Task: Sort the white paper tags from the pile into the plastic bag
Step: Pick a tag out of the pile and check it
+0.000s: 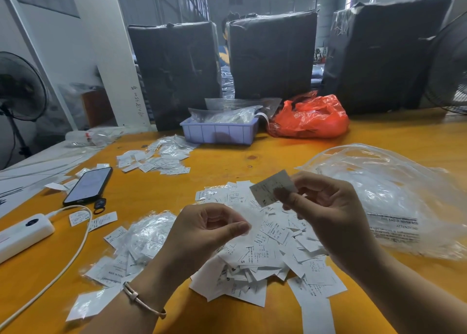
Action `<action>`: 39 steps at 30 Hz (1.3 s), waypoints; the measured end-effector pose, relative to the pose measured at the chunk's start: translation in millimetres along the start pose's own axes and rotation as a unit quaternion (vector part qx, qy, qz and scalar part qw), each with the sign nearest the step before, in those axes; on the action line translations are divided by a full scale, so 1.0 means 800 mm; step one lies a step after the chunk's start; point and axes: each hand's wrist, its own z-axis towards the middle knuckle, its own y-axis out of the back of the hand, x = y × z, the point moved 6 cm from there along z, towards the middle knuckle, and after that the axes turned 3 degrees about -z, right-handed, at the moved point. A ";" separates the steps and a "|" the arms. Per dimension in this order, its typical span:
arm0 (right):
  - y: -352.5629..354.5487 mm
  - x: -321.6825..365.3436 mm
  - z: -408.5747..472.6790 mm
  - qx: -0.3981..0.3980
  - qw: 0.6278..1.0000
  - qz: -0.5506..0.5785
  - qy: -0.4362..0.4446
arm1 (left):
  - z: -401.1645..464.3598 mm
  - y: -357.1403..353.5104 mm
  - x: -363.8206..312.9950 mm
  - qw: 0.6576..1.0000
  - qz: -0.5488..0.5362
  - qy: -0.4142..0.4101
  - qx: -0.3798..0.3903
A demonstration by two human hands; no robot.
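Fingertips (284, 194) of the right hand (328, 214) pinch one small white printed paper tag (271, 187), held up above the loose pile of white paper tags (265, 252) on the orange table (227, 161), while the left hand (202, 232) hovers just beside it with curled fingers whose thumb and forefinger meet; whether they hold anything I cannot tell. Right of the fingers lies the crumpled clear plastic bag (394, 194), its contents unclear; beyond them a pale blue plastic tray (218, 132) holds clear packets, beside a red plastic bag (309, 117).
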 end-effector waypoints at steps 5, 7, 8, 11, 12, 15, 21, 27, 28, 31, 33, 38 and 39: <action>-0.001 0.005 0.000 0.007 1.000 0.004 0.011 | -0.001 0.000 0.000 1.000 0.002 -0.003 -0.002; -0.004 0.002 -0.001 0.013 1.000 0.001 0.005 | -0.001 0.000 0.000 1.000 0.002 -0.002 -0.002; -0.005 0.000 -0.001 0.016 1.000 0.000 0.001 | -0.001 0.000 0.000 1.000 0.005 -0.002 -0.002; -0.007 -0.003 -0.002 0.026 1.000 -0.009 -0.006 | 0.000 0.000 0.001 1.000 0.012 -0.002 0.000; -0.007 -0.003 -0.002 0.028 1.000 -0.009 -0.006 | 0.000 0.000 0.001 1.000 0.012 -0.001 -0.001; -0.005 -0.001 -0.002 0.024 1.000 0.010 -0.008 | 0.000 0.000 0.001 1.000 0.010 -0.002 0.000; -0.005 -0.009 -0.003 0.021 0.999 0.007 -0.034 | 0.000 0.001 0.002 1.000 0.015 -0.003 -0.002; -0.007 -0.016 -0.003 0.034 0.998 -0.035 -0.033 | 0.000 0.001 0.004 1.000 0.006 0.001 -0.001; -0.008 -0.016 -0.003 0.036 0.998 -0.040 -0.032 | 0.000 0.001 0.004 1.000 0.006 0.001 -0.001; -0.007 -0.015 -0.002 0.031 0.998 -0.042 -0.023 | 0.000 0.001 0.002 1.000 0.010 -0.002 -0.002; -0.003 -0.012 0.000 0.022 0.999 -0.036 -0.020 | 0.000 0.000 0.001 1.000 0.011 -0.005 -0.003; -0.006 -0.014 0.001 0.063 0.994 -0.078 -0.035 | 0.000 -0.001 0.002 1.000 0.005 0.002 0.005; -0.009 -0.017 0.000 0.073 0.992 -0.092 -0.039 | 0.000 -0.001 0.002 1.000 0.003 0.001 0.005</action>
